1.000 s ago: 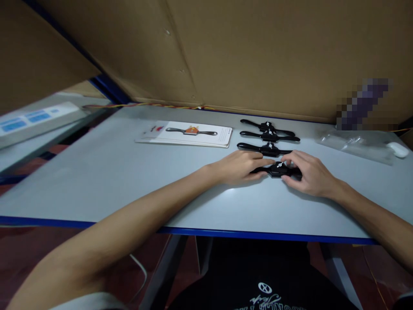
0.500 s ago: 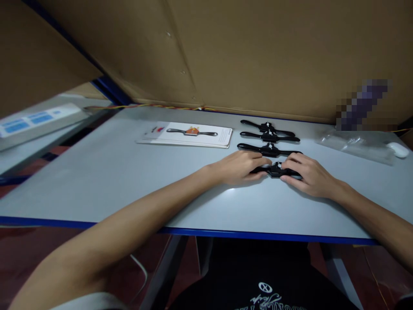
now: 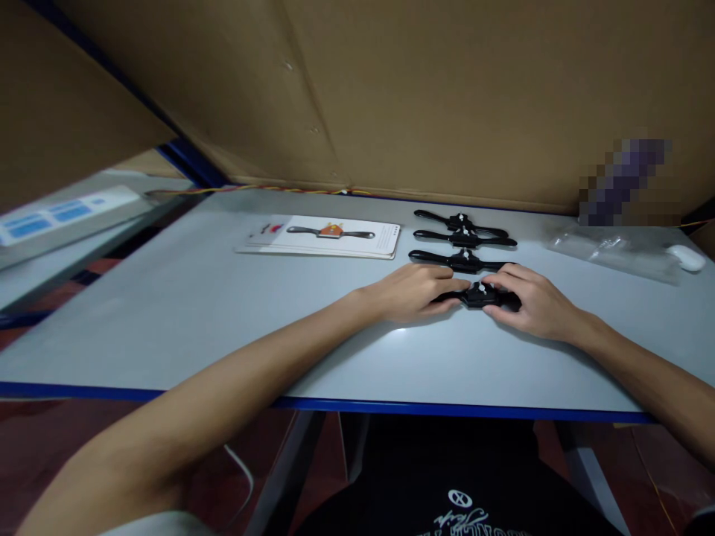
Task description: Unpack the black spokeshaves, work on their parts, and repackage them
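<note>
Closest to me on the grey table lies a black spokeshave point(image 3: 477, 296) with a small silver screw at its middle. My left hand point(image 3: 416, 290) grips its left handle between thumb and fingers. On the other side, my right hand point(image 3: 530, 301) is closed round the right handle, with the thumb along the near edge and fingertips near the screw. Most of both handles is hidden by the fingers. Just beyond my hands, another spokeshave point(image 3: 465, 260) lies crosswise, and two more, a middle one point(image 3: 465, 238) and a far one point(image 3: 461, 222), lie behind it in a column.
A stack of printed cards point(image 3: 318, 237) picturing a spokeshave lies left of the column. Clear plastic bags point(image 3: 614, 253) and a white computer mouse point(image 3: 686, 258) are at the right. A cardboard wall point(image 3: 447, 97) rises behind the table, with a thin cable point(image 3: 268, 189) along its foot.
The right fingertips have shifted slightly toward the middle of the near spokeshave. Both hands keep their grip, and the other things lie as before.
</note>
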The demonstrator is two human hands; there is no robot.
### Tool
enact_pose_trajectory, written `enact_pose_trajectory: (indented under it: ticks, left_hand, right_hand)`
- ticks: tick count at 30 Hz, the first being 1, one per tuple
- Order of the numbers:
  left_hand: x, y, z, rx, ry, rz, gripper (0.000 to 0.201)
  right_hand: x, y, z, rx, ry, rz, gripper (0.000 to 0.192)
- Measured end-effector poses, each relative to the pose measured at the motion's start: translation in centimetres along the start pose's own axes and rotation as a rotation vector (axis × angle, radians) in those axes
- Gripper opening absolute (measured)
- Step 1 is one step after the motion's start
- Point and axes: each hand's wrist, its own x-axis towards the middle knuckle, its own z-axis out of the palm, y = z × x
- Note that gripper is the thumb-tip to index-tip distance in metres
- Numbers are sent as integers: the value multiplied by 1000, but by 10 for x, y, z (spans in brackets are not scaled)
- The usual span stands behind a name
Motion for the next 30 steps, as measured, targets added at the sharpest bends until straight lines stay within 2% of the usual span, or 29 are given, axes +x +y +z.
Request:
enact_pose_trajectory:
  ticks: [12,19,30]
  left_hand:
    - [0,0,1,3,6,-1,48]
    - [0,-1,0,0,3,3,48]
    - [1,1,0,2,14,-22,52]
  right_hand:
    - [1,0,-1,39,-11,39,24]
    - [4,0,-1,91,-23,135,27]
    - [5,0,-1,109,-44,139,21]
